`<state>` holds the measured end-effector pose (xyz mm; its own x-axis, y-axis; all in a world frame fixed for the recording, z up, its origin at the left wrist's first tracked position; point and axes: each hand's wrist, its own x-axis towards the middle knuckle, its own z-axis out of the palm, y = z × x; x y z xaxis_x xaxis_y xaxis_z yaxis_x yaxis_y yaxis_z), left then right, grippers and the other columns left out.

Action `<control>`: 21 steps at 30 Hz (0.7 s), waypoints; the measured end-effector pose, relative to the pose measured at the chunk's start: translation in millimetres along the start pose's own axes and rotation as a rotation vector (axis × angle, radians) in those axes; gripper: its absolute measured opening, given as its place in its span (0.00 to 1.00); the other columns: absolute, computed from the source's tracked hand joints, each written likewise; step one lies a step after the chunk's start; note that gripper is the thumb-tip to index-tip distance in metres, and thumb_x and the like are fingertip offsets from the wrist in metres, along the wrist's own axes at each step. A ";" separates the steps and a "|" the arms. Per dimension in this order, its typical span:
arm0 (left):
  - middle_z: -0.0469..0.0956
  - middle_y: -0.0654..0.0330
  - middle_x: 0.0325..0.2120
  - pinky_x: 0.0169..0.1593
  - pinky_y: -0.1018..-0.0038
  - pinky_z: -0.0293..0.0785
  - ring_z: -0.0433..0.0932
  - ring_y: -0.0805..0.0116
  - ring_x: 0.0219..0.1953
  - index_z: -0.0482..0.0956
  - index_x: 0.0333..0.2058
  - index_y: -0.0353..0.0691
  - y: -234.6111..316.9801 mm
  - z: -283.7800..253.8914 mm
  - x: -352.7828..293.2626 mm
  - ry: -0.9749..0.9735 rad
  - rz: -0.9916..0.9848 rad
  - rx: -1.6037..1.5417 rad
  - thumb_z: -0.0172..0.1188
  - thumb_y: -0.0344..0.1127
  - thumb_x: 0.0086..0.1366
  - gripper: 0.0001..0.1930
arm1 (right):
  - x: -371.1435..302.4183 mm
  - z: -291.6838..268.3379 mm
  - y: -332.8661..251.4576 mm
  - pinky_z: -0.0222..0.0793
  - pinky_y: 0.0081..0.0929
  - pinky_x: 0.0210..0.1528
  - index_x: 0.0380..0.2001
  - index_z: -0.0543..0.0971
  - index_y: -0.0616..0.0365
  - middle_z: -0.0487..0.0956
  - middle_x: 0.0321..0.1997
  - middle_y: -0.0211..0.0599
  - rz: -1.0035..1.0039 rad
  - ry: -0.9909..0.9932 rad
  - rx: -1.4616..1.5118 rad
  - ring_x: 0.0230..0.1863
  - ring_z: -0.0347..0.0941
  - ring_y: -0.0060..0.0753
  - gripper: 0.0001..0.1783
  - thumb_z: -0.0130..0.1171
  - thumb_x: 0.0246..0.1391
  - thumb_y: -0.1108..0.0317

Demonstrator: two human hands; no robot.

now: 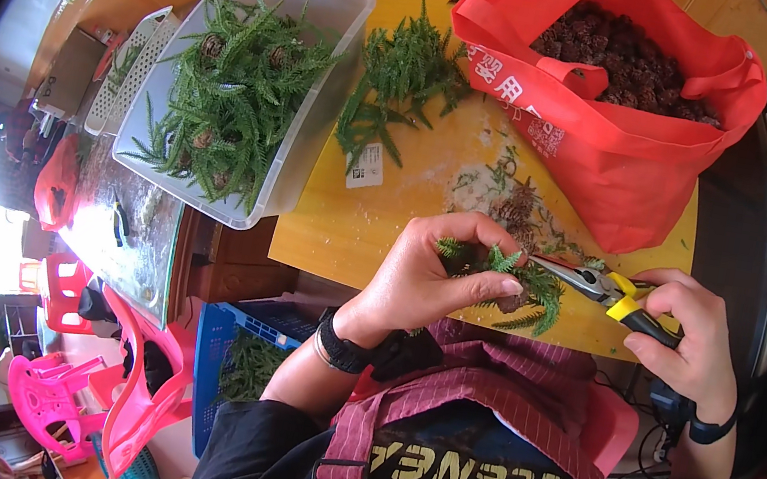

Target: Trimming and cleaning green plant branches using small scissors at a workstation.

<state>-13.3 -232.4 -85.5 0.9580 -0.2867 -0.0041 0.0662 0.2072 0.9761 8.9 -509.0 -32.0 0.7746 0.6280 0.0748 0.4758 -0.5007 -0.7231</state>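
Between the thumb and fingers of my left hand (443, 275) is a green artificial pine sprig (540, 301), with a small brown pine cone partly hidden among its needles. My right hand (692, 337) grips long-nose pliers (594, 284) with yellow and black handles. The pliers' jaws point left and reach the sprig beside my left fingertips. Just beyond my hands, a brown pine cone (516, 209) lies on the yellow board (334, 231) among green scraps and pale crumbs.
A red bag (609, 166) full of pine cones (616, 60) stands at the back right. Loose green sprigs (412, 67) lie at the board's far left. Beside them sits a clear plastic bin (304, 140) of finished-looking sprigs with cones. A blue crate (212, 353) holds more greenery at lower left.
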 end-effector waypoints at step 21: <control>0.74 0.59 0.31 0.41 0.79 0.68 0.72 0.75 0.35 0.74 0.31 0.32 -0.9 -2.9 0.2 -0.026 0.022 0.107 0.64 0.25 0.51 0.10 | -0.1 0.1 -1.1 0.67 0.30 0.36 0.24 0.69 0.60 0.74 0.31 0.51 0.001 0.006 0.013 0.35 0.74 0.49 0.17 0.64 0.35 0.62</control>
<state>-12.4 -229.9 -87.0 0.9514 -0.3073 0.0219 0.0137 0.1133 0.9935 8.2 -508.4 -31.2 0.7774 0.6241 0.0780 0.4695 -0.4934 -0.7322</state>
